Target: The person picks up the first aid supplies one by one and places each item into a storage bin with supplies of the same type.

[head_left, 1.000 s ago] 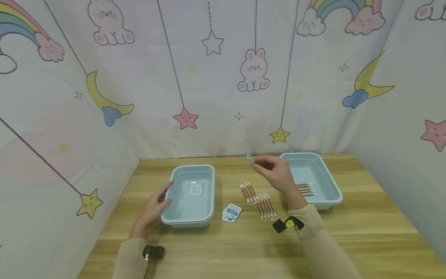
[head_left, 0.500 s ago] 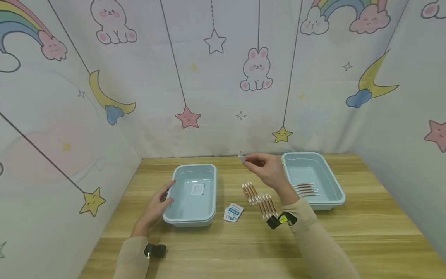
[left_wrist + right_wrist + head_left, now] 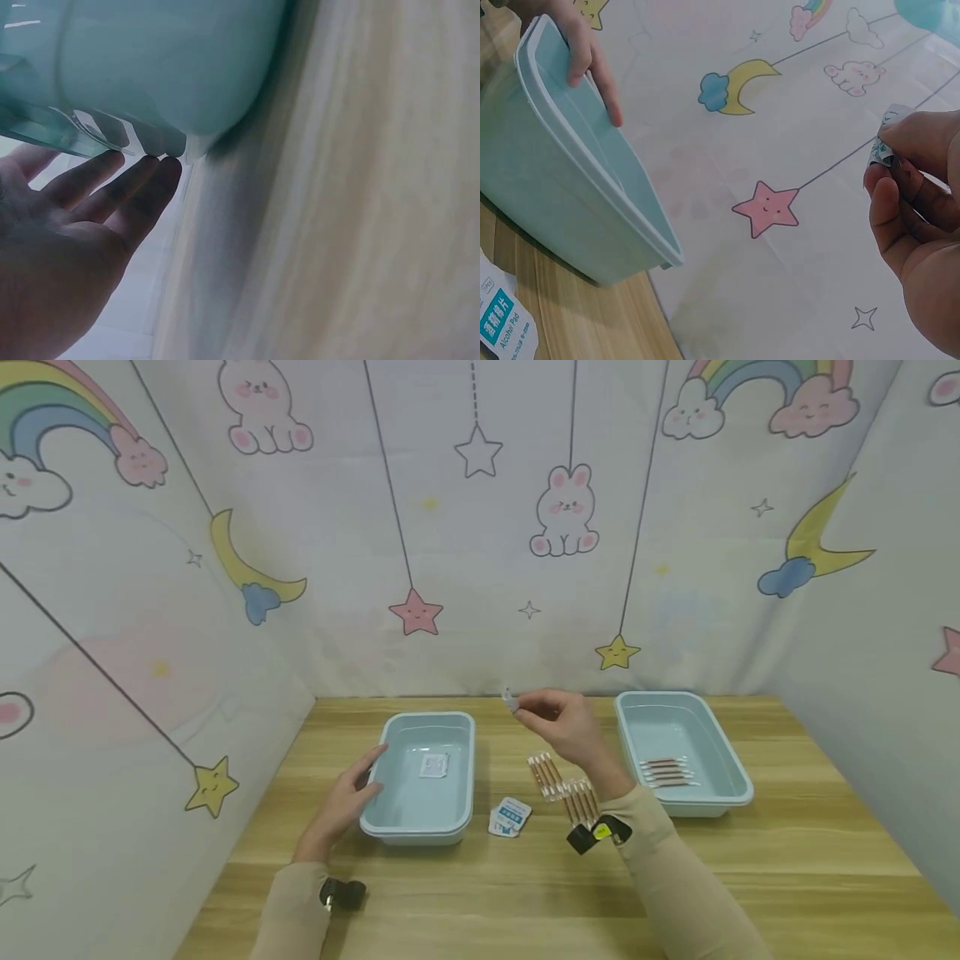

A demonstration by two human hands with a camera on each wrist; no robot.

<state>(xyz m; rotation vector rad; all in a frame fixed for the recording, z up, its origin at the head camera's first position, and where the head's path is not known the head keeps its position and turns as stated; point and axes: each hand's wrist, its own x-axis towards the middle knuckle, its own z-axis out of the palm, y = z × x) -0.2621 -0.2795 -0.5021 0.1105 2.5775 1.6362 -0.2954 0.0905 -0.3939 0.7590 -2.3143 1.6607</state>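
My right hand [image 3: 562, 727] is raised over the table's back edge, between the two bins. Thumb and fingers pinch a small bent white alcohol pad packet [image 3: 510, 700], its printing partly visible in the right wrist view. My left hand [image 3: 339, 806] rests at the left side of the left light blue bin [image 3: 372, 823], fingers extended and touching its rim and side wall. One white packet [image 3: 433, 766] lies inside that bin. Overlapping alcohol pad packets [image 3: 512, 815] with blue labels lie on the table just right of it.
Two clear packs of brown-stemmed cotton swabs [image 3: 545, 774] lie mid-table, partly under my right forearm. A second light blue bin [image 3: 738, 781] at the right holds more swabs [image 3: 667, 772]. A patterned cloth wall [image 3: 480, 560] stands behind the table.
My right hand has moved left with the packet, away from the right bin and toward the left one. My left hand stays at the left bin. The head view has shifted slightly.
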